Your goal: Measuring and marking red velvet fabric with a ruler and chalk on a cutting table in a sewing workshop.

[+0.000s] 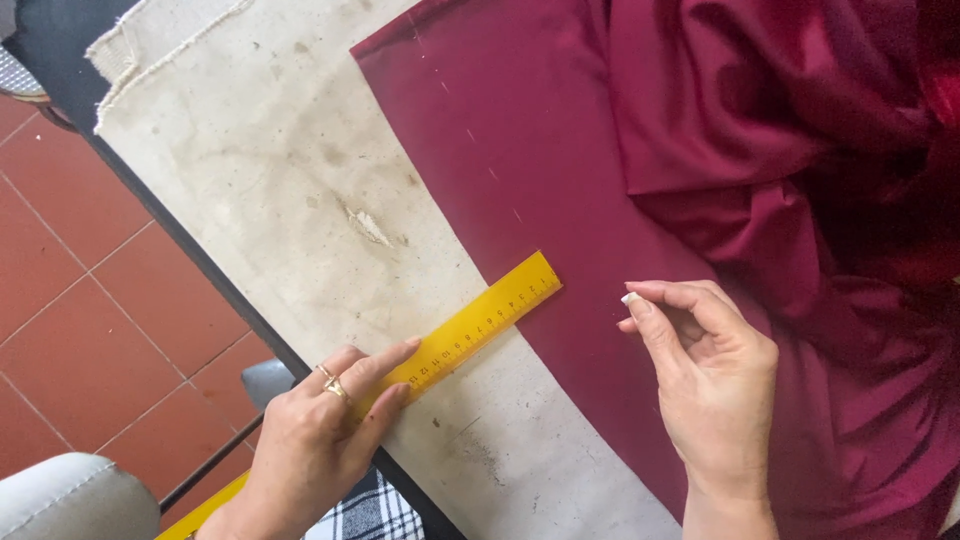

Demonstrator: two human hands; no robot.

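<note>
Left hand (310, 440) presses yellow ruler (470, 325) flat on bench cloth (270, 180), tip over maroon fabric (560, 170) edge. Right hand (710, 370) above fabric, fingertips pinched on small white chalk (629, 297).

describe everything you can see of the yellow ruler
The yellow ruler is a long flat strip, plastic or painted wood by its look, with dark markings along one edge. It lies slanted on the stained cream table cover, its far end resting on the edge of the maroon fabric. The left hand presses its fingers on its middle and hides part of it; the near end juts past the table edge. The right hand is clear of it.
</note>
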